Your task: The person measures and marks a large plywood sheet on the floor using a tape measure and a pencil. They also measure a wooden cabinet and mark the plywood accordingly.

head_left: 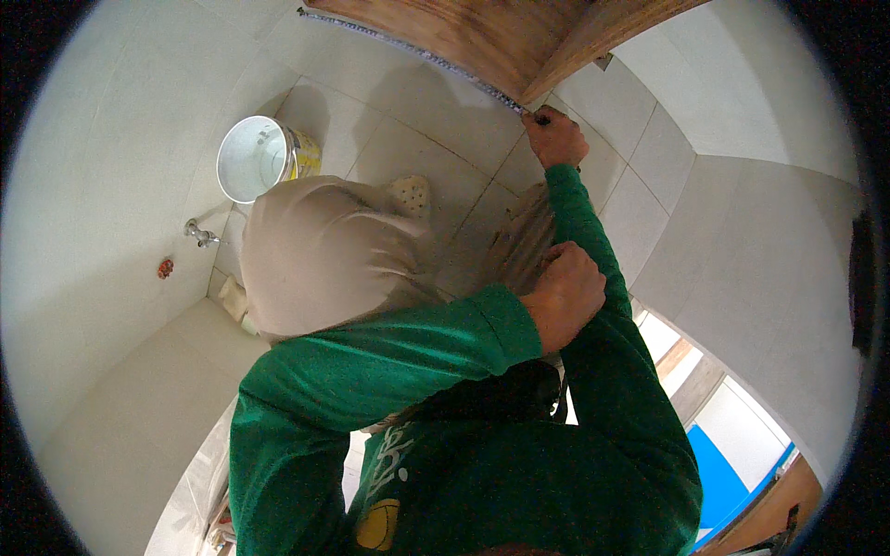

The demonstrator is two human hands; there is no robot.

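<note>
My right arm reaches forward. My right hand is closed at the lower corner of a brown wooden door, its fingertips on the end of a narrow grey speckled strip. The strip runs along the door's bottom edge to the far left. Something dark shows between the fingers, too small to name. Lower down, my left forearm crosses in front of my body. My left hand is closed in a fist against my right forearm's green sleeve; its fingertips are hidden, and I cannot make out what it holds.
A white bucket with a yellow-marked side stands by the left wall, near a metal tap and a small red fitting. My bent knee and a cream holed shoe are over the tiled floor. A pale wall rises on the right.
</note>
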